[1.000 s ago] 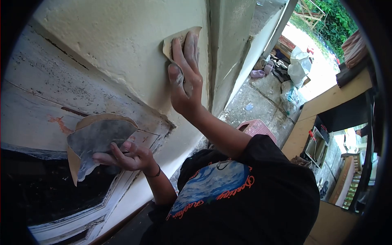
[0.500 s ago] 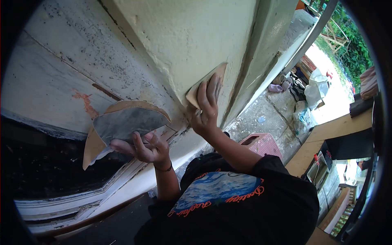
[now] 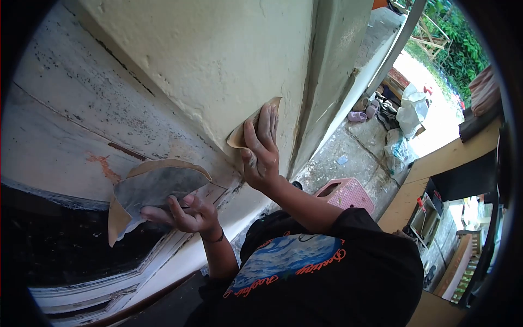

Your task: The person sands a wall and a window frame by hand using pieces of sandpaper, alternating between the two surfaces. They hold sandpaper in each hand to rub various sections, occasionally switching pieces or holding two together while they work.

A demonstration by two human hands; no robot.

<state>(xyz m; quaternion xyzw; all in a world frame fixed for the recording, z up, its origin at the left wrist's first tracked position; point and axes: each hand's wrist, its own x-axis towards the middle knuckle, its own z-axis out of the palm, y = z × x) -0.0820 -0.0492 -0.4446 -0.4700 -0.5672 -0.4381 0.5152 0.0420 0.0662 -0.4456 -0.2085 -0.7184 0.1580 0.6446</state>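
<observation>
My left hand [image 3: 188,215], dusty, with a dark band at the wrist, has its fingers closed on a large curled sheet [image 3: 158,188]. The sheet has a grey face and tan edges, in front of the worn white frame. Higher up and to the right, my right hand [image 3: 262,150] presses a smaller folded tan sheet [image 3: 248,131] flat against the cream wall [image 3: 218,60]. Its fingers lie over that sheet and partly hide it.
A pink plastic stool [image 3: 351,196] stands on the concrete floor [image 3: 354,147]. Shoes [image 3: 373,109] and plastic bags [image 3: 412,111] lie beyond it. A dark pane [image 3: 71,234] is at the left, wooden furniture [image 3: 436,163] at the right.
The view has shifted, so the wall and floor sit further left. My right hand and its folded sheet have moved slightly down the wall. My left hand still holds the large sheet.
</observation>
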